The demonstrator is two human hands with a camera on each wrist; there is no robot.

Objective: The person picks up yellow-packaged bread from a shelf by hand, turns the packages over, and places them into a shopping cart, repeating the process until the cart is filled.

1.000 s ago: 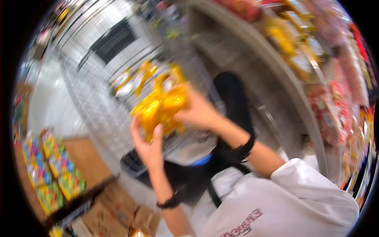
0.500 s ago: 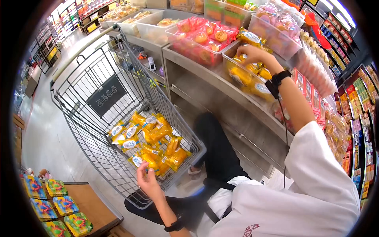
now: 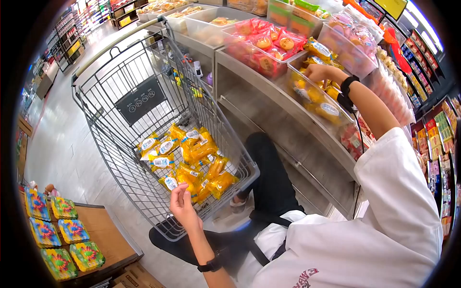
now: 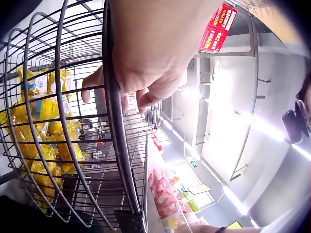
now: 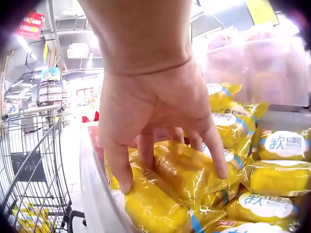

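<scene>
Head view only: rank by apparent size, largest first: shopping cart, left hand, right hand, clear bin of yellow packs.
1. shopping cart
2. clear bin of yellow packs
3. left hand and right hand: too alike to rank

Here's pale, glossy floor (image 3: 53, 144) stretching away on my left, catching the light, and a brown wooden stand (image 3: 105, 225) sits low on that side. Over on my right, a grey counter (image 3: 269, 113) runs along, stocked shelves (image 3: 429, 168) rising beyond. Above me, strip lights (image 4: 267, 127) blaze across a whitish ceiling (image 4: 277, 97), beside a red sign (image 4: 218, 28)!
</scene>
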